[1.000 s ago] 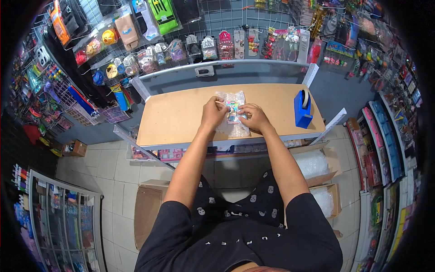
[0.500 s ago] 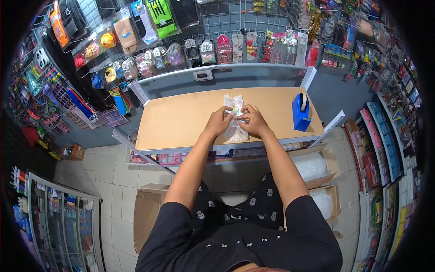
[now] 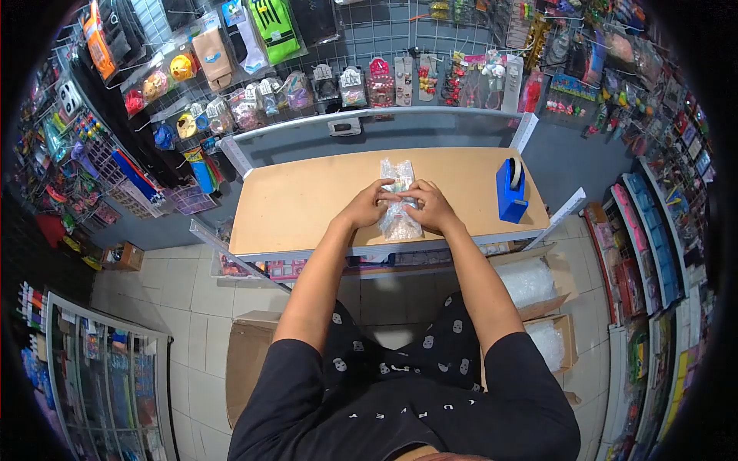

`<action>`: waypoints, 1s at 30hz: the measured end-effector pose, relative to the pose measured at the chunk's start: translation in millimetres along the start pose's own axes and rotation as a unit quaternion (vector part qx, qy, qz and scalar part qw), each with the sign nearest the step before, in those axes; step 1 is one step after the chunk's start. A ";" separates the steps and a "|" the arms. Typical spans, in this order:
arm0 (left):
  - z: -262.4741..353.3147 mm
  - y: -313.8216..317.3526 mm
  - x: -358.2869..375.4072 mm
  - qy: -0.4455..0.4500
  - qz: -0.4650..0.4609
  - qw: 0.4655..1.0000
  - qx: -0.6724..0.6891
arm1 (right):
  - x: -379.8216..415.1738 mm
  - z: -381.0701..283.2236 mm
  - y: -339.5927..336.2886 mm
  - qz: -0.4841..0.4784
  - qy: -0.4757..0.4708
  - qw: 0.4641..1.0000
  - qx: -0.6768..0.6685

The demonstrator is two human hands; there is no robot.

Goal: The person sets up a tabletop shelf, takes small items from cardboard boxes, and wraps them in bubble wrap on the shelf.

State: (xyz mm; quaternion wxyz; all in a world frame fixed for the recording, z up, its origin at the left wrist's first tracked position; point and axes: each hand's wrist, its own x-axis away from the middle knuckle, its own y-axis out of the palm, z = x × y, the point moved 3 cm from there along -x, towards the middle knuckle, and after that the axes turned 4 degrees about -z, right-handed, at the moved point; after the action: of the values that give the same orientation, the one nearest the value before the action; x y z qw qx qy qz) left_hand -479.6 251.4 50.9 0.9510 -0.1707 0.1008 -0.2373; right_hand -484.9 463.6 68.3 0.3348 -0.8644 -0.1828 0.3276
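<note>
A strip of clear bubble wrap lies lengthwise on the wooden table. A small item with pale green on it shows through the wrap between my hands; its kind is too small to tell. My left hand grips the left edge of the wrap, with its fingers reaching over the middle. From the other side, my right hand holds the wrap with bent fingers. The fingertips of both hands nearly meet over it. A blue tape dispenser with a roll of tape stands to the right.
Wire racks full of hanging packets rise behind the table. Below on the right, cardboard boxes hold bubble wrap. An open carton stands on the floor at left. Stocked shelves line the right side, and a glass case stands at lower left.
My left hand has shifted slightly left and down, its fingers now stretched further across the wrap. My right fingers have come in closer over the middle. The strip remains in place.
</note>
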 end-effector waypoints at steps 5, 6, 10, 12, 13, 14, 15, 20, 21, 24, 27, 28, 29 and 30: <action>12.5 -3.7 8.9 0.000 0.012 1.000 -0.004 | 0.9 2.6 0.1 -0.011 0.011 1.000 -0.018; 12.5 -3.8 8.3 0.026 0.022 0.999 -0.011 | 0.8 2.9 0.2 -0.012 0.010 1.000 -0.021; 21.4 -9.5 4.1 -0.022 0.025 0.996 -0.077 | 0.6 5.6 1.4 -0.010 0.012 0.999 -0.031; 22.1 -11.3 -0.5 0.045 0.015 0.984 -0.174 | 0.4 6.8 2.2 0.002 0.002 0.999 -0.033; 21.7 -10.3 -3.2 0.078 0.010 0.972 -0.220 | 0.4 8.0 2.0 0.004 0.001 0.999 -0.037; 17.1 -7.6 -6.0 0.055 -0.013 0.958 -0.281 | 0.6 9.3 2.4 0.005 0.000 0.999 -0.042; 20.3 -4.1 -5.5 0.031 -0.035 0.939 -0.340 | 0.9 9.3 2.7 0.005 -0.002 0.999 -0.047; 16.0 7.3 1.6 0.018 -0.048 0.885 -0.462 | 1.2 7.1 2.2 0.030 -0.034 0.999 -0.013; 16.6 8.1 2.5 0.019 -0.050 0.878 -0.475 | 1.4 5.0 1.4 0.035 -0.042 0.999 -0.005; 12.6 8.4 1.6 0.018 -0.052 0.875 -0.480 | 2.4 1.2 -0.9 0.030 -0.046 0.998 0.008; 6.0 12.4 -1.3 0.015 -0.039 0.876 -0.481 | 2.4 -0.6 -0.9 0.017 -0.045 0.998 0.027; 5.8 14.9 -0.9 0.013 -0.031 0.875 -0.482 | 2.3 -1.0 0.3 0.011 -0.047 0.998 0.035; 5.3 17.2 -1.2 0.005 -0.028 0.875 -0.483 | 2.7 -0.8 1.5 0.002 -0.035 0.999 0.023; 8.9 19.3 -0.5 -0.004 -0.025 0.875 -0.483 | 3.7 -2.3 2.6 -0.006 -0.024 1.000 0.010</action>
State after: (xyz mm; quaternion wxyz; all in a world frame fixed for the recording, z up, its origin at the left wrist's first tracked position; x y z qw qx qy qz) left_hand -469.5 270.1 51.9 0.7444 -0.6120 0.1950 -0.1824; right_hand -480.4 462.7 66.1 0.3412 -0.8516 -0.1929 0.3481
